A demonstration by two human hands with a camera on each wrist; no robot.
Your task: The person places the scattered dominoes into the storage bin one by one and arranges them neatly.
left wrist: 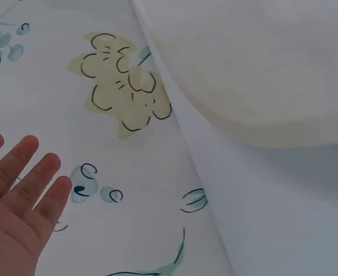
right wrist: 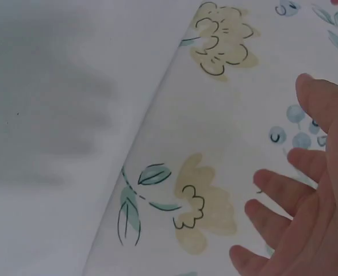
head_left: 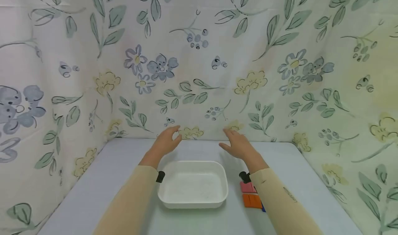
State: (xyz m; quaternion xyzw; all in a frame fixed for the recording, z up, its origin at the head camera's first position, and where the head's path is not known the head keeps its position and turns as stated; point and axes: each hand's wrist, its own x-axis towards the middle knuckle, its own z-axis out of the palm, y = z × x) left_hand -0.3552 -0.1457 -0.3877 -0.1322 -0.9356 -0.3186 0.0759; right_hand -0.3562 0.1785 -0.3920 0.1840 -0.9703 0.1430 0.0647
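Observation:
Both hands are held up past the far side of a white rectangular tray (head_left: 192,205), with nothing in either of them. The left hand (head_left: 166,141) is beyond the tray's far left corner, thumb and fingers apart; its fingers look straight and spread in the left wrist view. Over the far right corner is the right hand (head_left: 237,144), its thumb pointing inward. In the right wrist view that hand (right wrist: 312,201) shows relaxed, separated fingers. Beside the tray on the right lie an orange flat piece (head_left: 252,201) and a pink flat piece (head_left: 246,187), partly covered by the right sleeve.
A white table (head_left: 93,190) bears the tray. A bit of a blue piece (head_left: 263,209) shows at the edge of the right sleeve. Floral cloth (head_left: 199,62) hangs behind the table and along both sides.

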